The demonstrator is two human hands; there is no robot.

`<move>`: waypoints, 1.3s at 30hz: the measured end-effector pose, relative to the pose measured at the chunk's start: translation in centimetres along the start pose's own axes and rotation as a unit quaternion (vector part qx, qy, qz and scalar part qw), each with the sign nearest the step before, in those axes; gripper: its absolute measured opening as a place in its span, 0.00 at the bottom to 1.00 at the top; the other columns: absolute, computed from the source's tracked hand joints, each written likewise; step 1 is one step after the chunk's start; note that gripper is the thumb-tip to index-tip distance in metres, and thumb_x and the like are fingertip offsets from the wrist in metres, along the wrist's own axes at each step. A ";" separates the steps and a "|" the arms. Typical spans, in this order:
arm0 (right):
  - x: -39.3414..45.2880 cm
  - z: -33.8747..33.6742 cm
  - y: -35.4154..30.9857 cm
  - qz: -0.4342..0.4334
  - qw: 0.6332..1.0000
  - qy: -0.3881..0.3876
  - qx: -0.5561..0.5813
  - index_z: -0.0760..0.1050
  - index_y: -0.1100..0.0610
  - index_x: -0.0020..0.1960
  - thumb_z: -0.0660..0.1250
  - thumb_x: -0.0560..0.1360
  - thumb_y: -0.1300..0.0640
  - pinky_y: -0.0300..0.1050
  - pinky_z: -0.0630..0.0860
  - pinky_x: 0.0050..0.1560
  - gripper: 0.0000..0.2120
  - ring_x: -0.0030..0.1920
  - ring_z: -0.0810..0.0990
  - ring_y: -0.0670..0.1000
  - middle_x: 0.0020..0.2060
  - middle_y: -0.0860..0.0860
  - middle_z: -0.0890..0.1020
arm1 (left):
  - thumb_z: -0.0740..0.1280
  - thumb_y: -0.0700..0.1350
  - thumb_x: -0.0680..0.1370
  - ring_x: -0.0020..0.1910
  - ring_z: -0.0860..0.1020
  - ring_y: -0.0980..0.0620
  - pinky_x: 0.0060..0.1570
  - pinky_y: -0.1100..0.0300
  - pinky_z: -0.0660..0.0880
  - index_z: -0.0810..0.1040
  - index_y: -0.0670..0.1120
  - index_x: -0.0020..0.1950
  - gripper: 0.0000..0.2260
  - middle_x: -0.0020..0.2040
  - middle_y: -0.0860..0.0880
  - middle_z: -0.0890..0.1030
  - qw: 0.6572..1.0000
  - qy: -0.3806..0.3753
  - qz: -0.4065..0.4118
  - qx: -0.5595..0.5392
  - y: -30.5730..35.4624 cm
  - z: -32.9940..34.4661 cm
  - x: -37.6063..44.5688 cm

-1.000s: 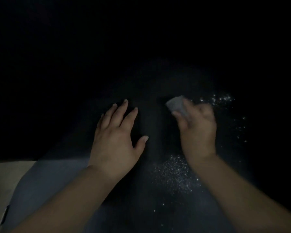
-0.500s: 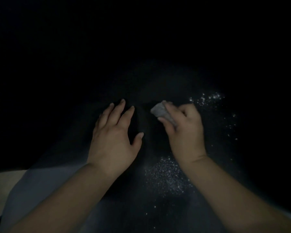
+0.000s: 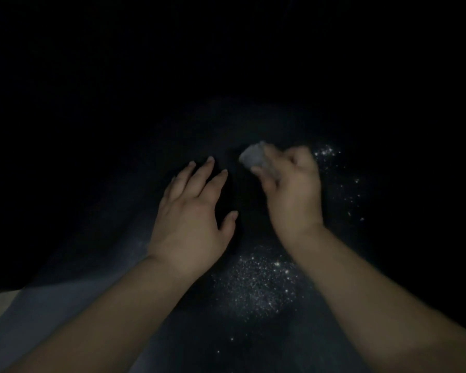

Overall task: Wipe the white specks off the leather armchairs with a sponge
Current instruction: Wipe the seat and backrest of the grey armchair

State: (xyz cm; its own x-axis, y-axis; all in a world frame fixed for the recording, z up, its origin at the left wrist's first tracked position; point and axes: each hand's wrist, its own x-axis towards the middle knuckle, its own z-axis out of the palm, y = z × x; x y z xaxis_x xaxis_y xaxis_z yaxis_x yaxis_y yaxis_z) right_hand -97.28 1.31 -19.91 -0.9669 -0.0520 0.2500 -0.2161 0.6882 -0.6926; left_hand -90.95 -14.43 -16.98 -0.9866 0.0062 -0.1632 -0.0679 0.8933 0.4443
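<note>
Dark, seemingly leather armchair seat point(image 3: 97, 313) carries scattered white specks point(image 3: 258, 286).

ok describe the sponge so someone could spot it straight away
Start at the dark armchair surface filling the view, then find the right hand. The sponge is the small pale grey lump gripped in its fingers, solid and blurred, unlike the scattered white specks.

Left hand point(image 3: 191, 219) lies flat on the armchair point(image 3: 65, 305) seat, left of the right hand point(image 3: 291, 189), which holds the sponge point(image 3: 252, 157) at its far end. One patch of specks point(image 3: 258, 286) sits near, between the wrists; more specks point(image 3: 334, 168) scatter right.
</note>
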 end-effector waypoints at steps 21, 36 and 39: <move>0.8 -5.4 5.1 0.096 0.991 0.056 -0.072 0.77 0.58 0.59 0.69 0.75 0.56 0.25 0.66 0.46 0.13 0.47 0.69 0.43 0.47 0.46 0.69 | 0.63 0.58 0.75 0.76 0.52 0.52 0.73 0.51 0.51 0.63 0.53 0.75 0.29 0.77 0.54 0.58 1.000 0.004 0.018 0.009 1.3 0.7 1.7; -1.5 -6.9 5.7 0.139 0.980 0.077 -0.119 0.77 0.52 0.62 0.66 0.76 0.52 0.36 0.64 0.49 0.16 0.52 0.74 0.57 0.51 0.57 0.75 | 0.63 0.58 0.75 0.76 0.54 0.51 0.73 0.50 0.54 0.64 0.52 0.75 0.29 0.77 0.53 0.60 0.999 -0.004 0.028 0.024 1.5 0.5 2.0; 0.4 -5.7 4.7 0.063 0.996 0.013 -0.068 0.77 0.54 0.63 0.71 0.74 0.58 0.39 0.70 0.51 0.18 0.49 0.73 0.50 0.48 0.55 0.72 | 0.65 0.56 0.75 0.76 0.55 0.50 0.73 0.48 0.56 0.65 0.51 0.75 0.28 0.77 0.52 0.60 0.999 -0.005 0.034 0.021 1.6 0.6 2.1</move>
State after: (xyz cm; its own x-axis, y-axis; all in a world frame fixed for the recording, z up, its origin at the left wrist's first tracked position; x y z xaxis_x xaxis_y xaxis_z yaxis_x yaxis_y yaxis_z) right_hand -97.86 8.63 -19.21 -0.9810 0.0578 0.1853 -0.0714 0.7802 -0.6215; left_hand -93.01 -12.69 -17.14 -0.9870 0.0719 -0.1436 0.0055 0.9088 0.4171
